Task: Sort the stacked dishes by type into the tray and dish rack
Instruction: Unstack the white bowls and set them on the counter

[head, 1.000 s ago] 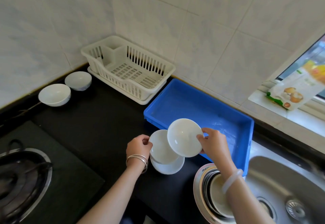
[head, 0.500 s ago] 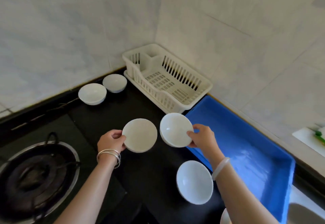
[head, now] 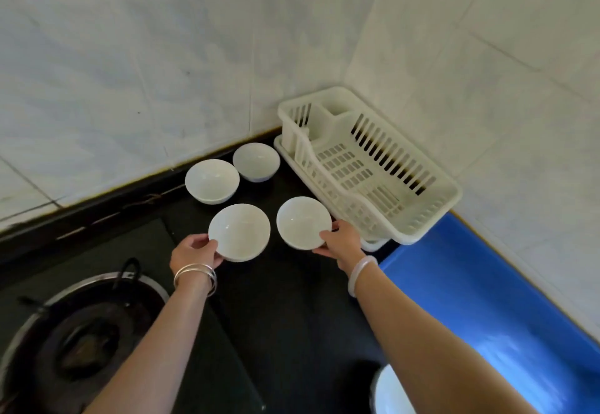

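My left hand (head: 194, 251) grips the near rim of a white bowl (head: 239, 231) low over the black counter (head: 285, 300). My right hand (head: 341, 241) holds a second white bowl (head: 302, 222) by its near right rim, beside the front corner of the white dish rack (head: 373, 167). I cannot tell whether either held bowl touches the counter. Two more white bowls (head: 212, 180) (head: 256, 161) stand upright against the wall behind them. The blue tray (head: 480, 309) lies to the right. A white dish (head: 389, 394) shows at the bottom edge, partly hidden by my right arm.
A gas burner (head: 81, 339) with a dark pan support fills the lower left. Tiled walls meet in the corner behind the dish rack. The rack holds no dishes.
Both hands have carried their bowls forward and left, toward the two bowls at the wall. The bowls are now held upright and lower. The view has turned left, away from the sink.
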Demonstrator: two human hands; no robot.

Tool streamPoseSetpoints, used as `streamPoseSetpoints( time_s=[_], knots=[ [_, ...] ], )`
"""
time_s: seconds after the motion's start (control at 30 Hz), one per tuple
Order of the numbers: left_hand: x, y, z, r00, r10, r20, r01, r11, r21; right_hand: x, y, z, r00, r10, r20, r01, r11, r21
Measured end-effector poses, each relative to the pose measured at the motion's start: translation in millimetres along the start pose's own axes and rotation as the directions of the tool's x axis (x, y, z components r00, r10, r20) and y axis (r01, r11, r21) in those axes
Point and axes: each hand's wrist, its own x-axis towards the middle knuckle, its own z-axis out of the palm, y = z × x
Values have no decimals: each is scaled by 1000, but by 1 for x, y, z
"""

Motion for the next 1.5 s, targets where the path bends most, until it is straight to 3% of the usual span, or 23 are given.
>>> streamPoseSetpoints(
  time_s=[0.37,0.67,0.83,0.97,1.07,1.5],
  knots=[
    [27,2,9,996,-78,-43,72,990,-119,39,-4,34,1000,12,6,-12,1000,18],
    [35,-4,12,995,-104,0,102,981,-163,47,-2,41,1000,20,5,-20,1000,17],
    [33,-7,12,992,-122,33,126,972,-200,37,-2,35,991,101,91,-115,980,163],
    [26,-13,8,964,-221,150,254,930,-265,25,11,35,977,135,165,-194,884,426],
    [21,-18,14,948,-274,163,316,873,-370,28,16,45,971,162,173,-230,824,518],
    [7,-11,30,919,-367,142,391,809,-438,39,-16,58,978,158,139,-207,847,490]
  ],
)
